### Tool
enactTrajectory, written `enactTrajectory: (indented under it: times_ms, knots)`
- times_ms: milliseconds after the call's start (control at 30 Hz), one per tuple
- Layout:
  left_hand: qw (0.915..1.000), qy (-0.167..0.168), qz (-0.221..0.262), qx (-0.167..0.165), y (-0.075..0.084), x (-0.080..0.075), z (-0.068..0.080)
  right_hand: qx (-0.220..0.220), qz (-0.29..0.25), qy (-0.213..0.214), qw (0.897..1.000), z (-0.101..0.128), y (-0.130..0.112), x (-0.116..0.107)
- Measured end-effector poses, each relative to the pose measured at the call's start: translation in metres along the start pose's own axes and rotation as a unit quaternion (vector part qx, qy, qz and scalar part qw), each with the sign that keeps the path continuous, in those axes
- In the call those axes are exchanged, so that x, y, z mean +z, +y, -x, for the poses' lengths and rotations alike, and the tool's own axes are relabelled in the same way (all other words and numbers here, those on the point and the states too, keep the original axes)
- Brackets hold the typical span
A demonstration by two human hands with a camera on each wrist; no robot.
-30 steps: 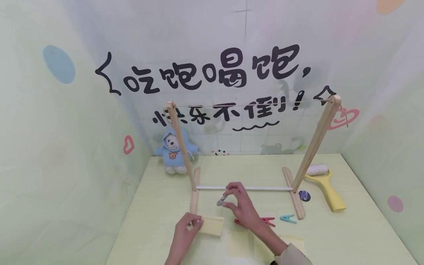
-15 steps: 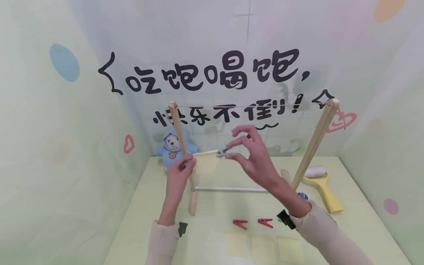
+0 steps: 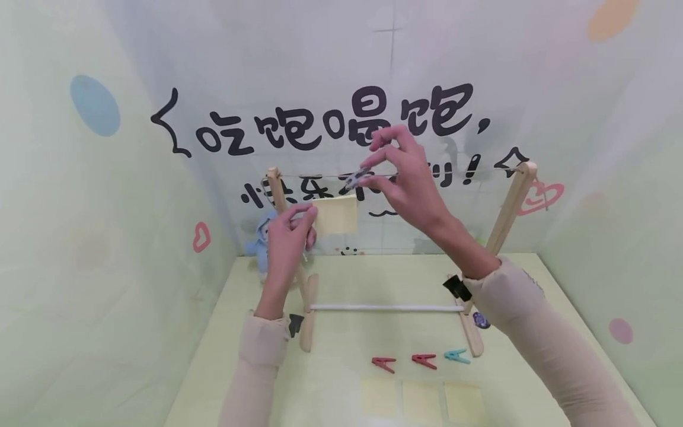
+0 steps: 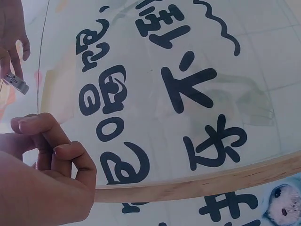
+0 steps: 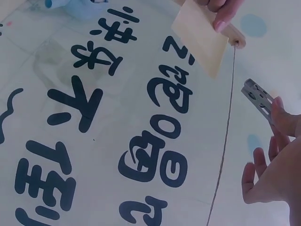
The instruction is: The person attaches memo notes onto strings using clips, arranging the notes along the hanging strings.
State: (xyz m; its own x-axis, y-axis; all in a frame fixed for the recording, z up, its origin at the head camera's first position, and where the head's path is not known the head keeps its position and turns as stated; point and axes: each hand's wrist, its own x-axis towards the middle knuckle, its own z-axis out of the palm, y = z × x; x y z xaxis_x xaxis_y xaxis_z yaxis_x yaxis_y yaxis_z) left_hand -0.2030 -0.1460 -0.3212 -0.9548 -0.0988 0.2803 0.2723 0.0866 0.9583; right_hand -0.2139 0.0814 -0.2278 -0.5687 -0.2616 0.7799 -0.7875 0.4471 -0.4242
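1. In the head view, the left hand [image 3: 288, 231] pinched the left edge of a yellow paper note [image 3: 335, 214] and held it up just under the string [image 3: 427, 174] stretched between the two posts of the wooden rack [image 3: 507, 213].
2. The right hand [image 3: 405, 178] pinched a grey clothespin [image 3: 353, 178] between thumb and forefinger, the other fingers spread, with the pin at the string right above the note's top right corner.
3. The right wrist view showed what the head view could not: the clothespin [image 5: 257, 98] sat just beside the string [image 5: 225, 136] without clasping it, and well apart from the note [image 5: 200, 37]. The pin's jaws could not be read in any view.
4. The left wrist view showed the left hand's fingers [image 4: 61, 155] curled together near the rack's post [image 4: 197, 183]; the note they held was barely visible there, only a pale sheet [image 4: 59, 89].
5. Only the head view showed the counter [image 3: 533, 356] below the rack: two red pegs [image 3: 383, 363], a teal peg [image 3: 456, 356] and three more yellow notes [image 3: 421, 400] in front of the rack's base.
6. A blue plush toy [image 3: 258, 246] sat behind the rack's left post.
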Motion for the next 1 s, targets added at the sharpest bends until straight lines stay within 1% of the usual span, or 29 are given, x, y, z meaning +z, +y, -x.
enactTrajectory:
  times_ms: [167, 300, 367, 500, 600, 800, 1000]
  knots:
    - [0.9993, 0.008, -0.018, 0.032, 0.01, 0.002, -0.009, -0.006, 0.01, -0.02, 1.0, -0.017, 0.003, 0.006]
    - [0.9991, 0.004, -0.016, 0.04, 0.015, 0.005, -0.013, -0.009, 0.024, -0.02, 0.999, -0.024, 0.003, 0.009]
    - [0.9991, 0.004, -0.015, 0.04, 0.016, 0.007, -0.015, -0.004, 0.025, -0.022, 0.999, -0.026, 0.002, 0.01]
    - [0.9987, 0.017, -0.012, 0.047, 0.017, 0.01, -0.017, -0.001, 0.03, -0.034, 0.999, -0.029, 0.002, 0.012]
    - [0.9987, 0.022, -0.01, 0.045, 0.017, 0.011, -0.019, 0.002, 0.03, -0.04, 0.999, -0.031, 0.003, 0.011]
    - [0.9985, 0.022, -0.008, 0.051, 0.018, 0.012, -0.022, 0.004, 0.027, -0.049, 0.998, -0.034, 0.005, 0.01]
    - [0.9982, 0.032, -0.009, 0.049, 0.019, 0.011, -0.025, 0.002, 0.044, -0.068, 0.997, -0.035, 0.006, 0.014]
